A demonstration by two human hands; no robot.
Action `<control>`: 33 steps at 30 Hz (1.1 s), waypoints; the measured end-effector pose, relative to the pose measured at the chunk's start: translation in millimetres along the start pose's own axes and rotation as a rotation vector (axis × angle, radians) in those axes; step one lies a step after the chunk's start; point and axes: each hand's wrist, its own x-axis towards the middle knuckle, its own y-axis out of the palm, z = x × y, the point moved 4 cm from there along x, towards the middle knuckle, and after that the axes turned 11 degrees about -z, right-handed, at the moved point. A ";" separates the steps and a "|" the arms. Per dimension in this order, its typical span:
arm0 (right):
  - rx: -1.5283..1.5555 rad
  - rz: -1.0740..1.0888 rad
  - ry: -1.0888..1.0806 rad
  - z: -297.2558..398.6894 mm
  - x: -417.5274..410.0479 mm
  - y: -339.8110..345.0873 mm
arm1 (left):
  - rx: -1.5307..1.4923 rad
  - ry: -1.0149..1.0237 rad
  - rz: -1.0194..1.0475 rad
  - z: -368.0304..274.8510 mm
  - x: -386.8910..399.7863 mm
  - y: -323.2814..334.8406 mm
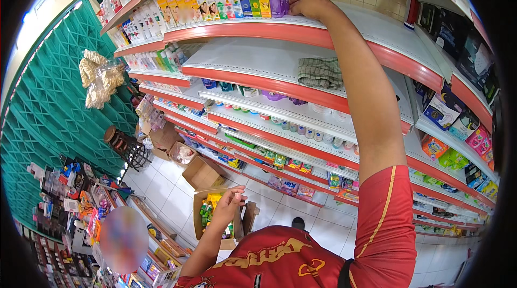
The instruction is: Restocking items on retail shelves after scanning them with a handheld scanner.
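Up at the top shelf [242,25], my right hand [307,3] rests with bent fingers against the right side of a purple carton [276,0]. That carton ends a row of upright small cartons, beside a yellow-and-white carton [263,0] and a green-and-white one [253,1]. Whether my fingertips grip the purple carton or only press on it, I cannot tell. My left hand [229,206] hangs low with loosely curled, parted fingers and nothing visible in it. Below it stands an open cardboard box [198,223] holding green and yellow packaged goods.
A folded checked cloth [320,73] lies on the shelf below. Lower shelves carry bottles and packets. Another cardboard box [202,173] stands open on the tiled floor [157,185]. Wooden stools [127,148] stand near the green folding gate [52,98]. Packed goods fill the right-hand shelves.
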 end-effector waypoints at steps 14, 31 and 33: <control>0.050 0.049 -0.031 12.4 -9.9 -3.4 | 0.021 -0.050 0.020 16.2 -6.1 0.9; 0.149 -0.512 -0.620 93.7 -260.0 32.5 | 0.206 -0.126 -0.185 127.9 -74.1 -65.6; 0.508 0.151 -0.670 91.3 -353.3 138.6 | 0.233 -0.135 -0.159 152.4 -94.1 -80.3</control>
